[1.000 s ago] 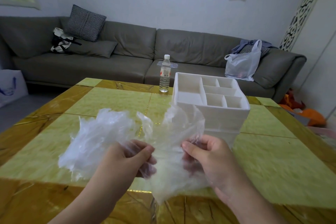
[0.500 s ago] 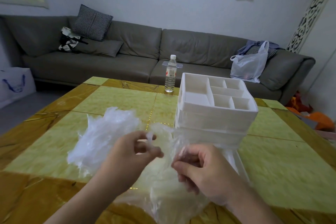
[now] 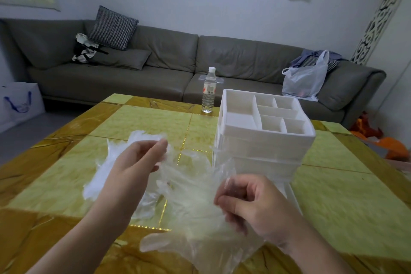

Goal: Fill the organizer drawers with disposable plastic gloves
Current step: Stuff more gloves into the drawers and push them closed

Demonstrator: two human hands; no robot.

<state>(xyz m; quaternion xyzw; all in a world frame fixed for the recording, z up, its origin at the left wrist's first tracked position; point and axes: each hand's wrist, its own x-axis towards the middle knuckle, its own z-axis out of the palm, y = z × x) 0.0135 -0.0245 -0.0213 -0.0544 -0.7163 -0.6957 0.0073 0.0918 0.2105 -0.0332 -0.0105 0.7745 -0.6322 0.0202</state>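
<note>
My right hand (image 3: 251, 204) pinches glove sheet (image 3: 195, 202), fingers curled on it, low over table (image 3: 347, 196). My left hand (image 3: 142, 158) relaxed, fingers apart, touching glove pile (image 3: 100, 176). Organizer (image 3: 262, 138) just ahead of right hand, nearer to it; drawer looks pulled out.

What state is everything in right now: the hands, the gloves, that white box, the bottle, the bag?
Left hand: fingers straight, open, over the glove pile.
Right hand: fingers curled, pinching a clear glove.
Glove pile: crumpled, loose on the table.
Organizer: upright, top compartments empty; the bottom drawer seems pulled out.
Water bottle: upright, capped.
Plastic bag: on the sofa, holding something.
</note>
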